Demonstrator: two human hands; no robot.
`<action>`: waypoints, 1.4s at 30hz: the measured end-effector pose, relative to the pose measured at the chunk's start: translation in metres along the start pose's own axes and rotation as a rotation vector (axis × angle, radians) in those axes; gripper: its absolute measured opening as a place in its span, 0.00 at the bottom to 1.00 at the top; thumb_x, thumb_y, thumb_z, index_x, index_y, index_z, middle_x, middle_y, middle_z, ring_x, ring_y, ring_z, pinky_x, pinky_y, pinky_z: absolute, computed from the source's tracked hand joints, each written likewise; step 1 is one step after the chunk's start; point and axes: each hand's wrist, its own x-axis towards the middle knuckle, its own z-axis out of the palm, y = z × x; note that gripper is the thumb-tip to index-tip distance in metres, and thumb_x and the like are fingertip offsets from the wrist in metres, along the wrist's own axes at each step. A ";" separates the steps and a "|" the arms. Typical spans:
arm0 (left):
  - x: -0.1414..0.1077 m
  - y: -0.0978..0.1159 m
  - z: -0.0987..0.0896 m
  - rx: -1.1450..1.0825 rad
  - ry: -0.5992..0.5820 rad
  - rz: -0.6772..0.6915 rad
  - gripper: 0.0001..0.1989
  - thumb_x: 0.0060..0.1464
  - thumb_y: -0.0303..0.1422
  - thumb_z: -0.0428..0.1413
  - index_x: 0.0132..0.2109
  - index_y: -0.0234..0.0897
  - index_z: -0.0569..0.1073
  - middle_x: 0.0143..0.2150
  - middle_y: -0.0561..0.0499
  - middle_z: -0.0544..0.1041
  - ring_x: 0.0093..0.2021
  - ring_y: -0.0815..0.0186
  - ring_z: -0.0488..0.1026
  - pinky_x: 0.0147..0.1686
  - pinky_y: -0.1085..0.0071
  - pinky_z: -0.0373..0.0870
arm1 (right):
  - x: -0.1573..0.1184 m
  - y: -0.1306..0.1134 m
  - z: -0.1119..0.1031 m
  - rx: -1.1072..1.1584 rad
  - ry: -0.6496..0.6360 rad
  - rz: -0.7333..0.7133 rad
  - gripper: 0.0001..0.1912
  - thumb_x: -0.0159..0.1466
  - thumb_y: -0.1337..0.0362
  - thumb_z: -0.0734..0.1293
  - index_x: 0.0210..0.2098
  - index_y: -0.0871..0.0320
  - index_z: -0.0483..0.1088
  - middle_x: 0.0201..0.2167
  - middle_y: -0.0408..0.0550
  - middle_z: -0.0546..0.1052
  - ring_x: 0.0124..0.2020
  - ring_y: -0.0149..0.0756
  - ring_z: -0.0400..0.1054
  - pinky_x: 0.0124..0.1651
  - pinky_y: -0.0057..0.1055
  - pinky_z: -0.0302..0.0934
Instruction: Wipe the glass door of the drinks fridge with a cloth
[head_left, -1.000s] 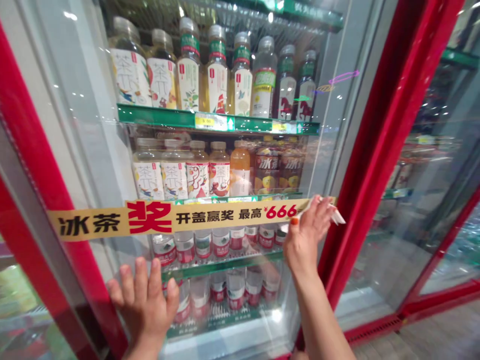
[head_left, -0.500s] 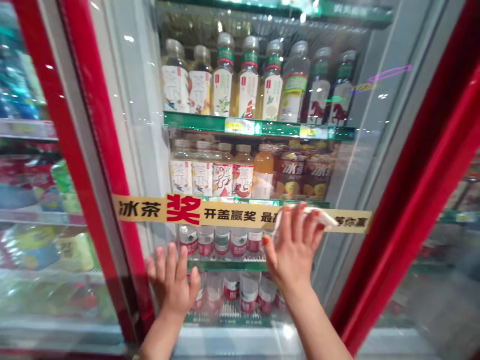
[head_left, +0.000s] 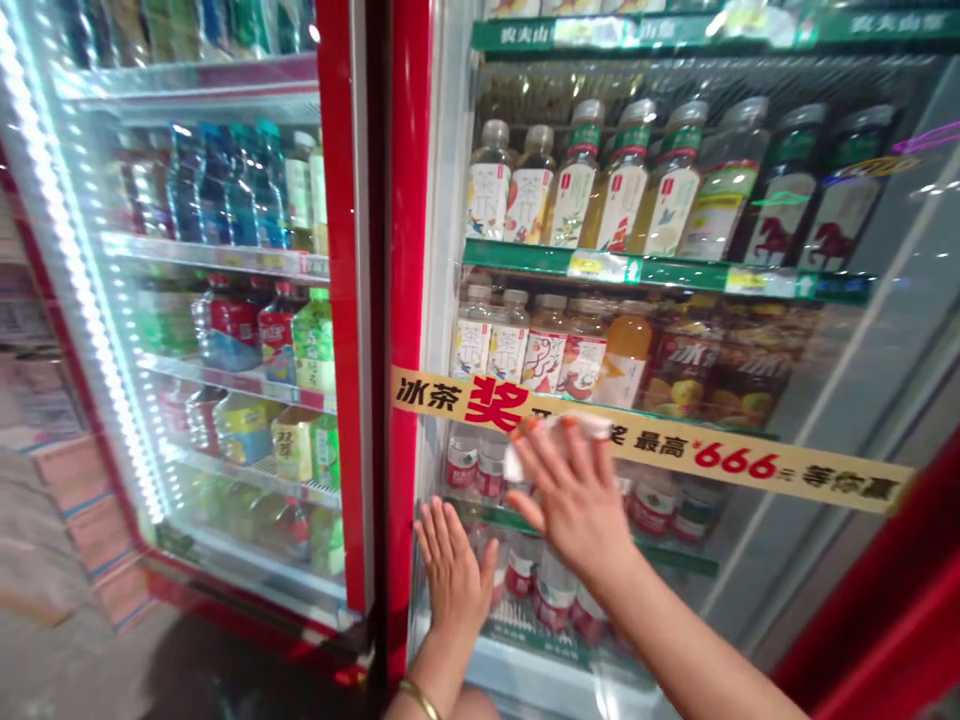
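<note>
My right hand (head_left: 574,490) presses a white cloth or tissue (head_left: 516,462) flat against the glass door, over the yellow printed strip (head_left: 795,470). Its fingers are spread, and most of the white piece is hidden beneath them. Lower and to the left, my left hand (head_left: 454,565) lies on the door near its red frame (head_left: 409,300), holding nothing, fingers extended and thumb apart. Behind the glass, bottled drinks (head_left: 574,195) stand in rows on shelves with green edges (head_left: 675,268).
A second lit cooler (head_left: 337,300) with bottles on several shelves stands at the left. Stacked boxes (head_left: 90,510) are beside it at the far left, above a grey floor (head_left: 90,665). Another red frame (head_left: 885,590) slants along the lower right.
The view has turned left, showing more of the neighbouring cooler. My right hand, with the white piece, has moved left along the yellow strip, closer to my left hand, and uncovered the strip's right part.
</note>
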 end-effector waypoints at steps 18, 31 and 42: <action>-0.044 -0.017 0.024 0.054 -0.003 0.006 0.49 0.69 0.53 0.55 0.80 0.20 0.50 0.81 0.17 0.47 0.84 0.32 0.44 0.77 0.29 0.57 | 0.080 -0.029 0.001 0.027 -0.178 -0.480 0.37 0.77 0.42 0.60 0.81 0.38 0.50 0.82 0.29 0.53 0.85 0.36 0.41 0.85 0.48 0.46; -0.017 -0.014 -0.006 -0.041 0.001 0.023 0.47 0.71 0.44 0.54 0.83 0.29 0.40 0.84 0.27 0.42 0.85 0.40 0.40 0.80 0.36 0.52 | 0.096 0.001 -0.033 -0.149 0.002 -0.315 0.36 0.77 0.40 0.61 0.80 0.39 0.54 0.83 0.34 0.52 0.85 0.49 0.41 0.83 0.60 0.46; 0.022 -0.009 -0.039 -0.131 0.070 0.006 0.41 0.70 0.36 0.55 0.83 0.43 0.49 0.82 0.34 0.57 0.82 0.44 0.54 0.78 0.39 0.58 | 0.112 0.027 -0.051 -0.146 -0.034 -0.443 0.39 0.75 0.32 0.58 0.79 0.36 0.54 0.82 0.30 0.54 0.85 0.44 0.41 0.84 0.54 0.46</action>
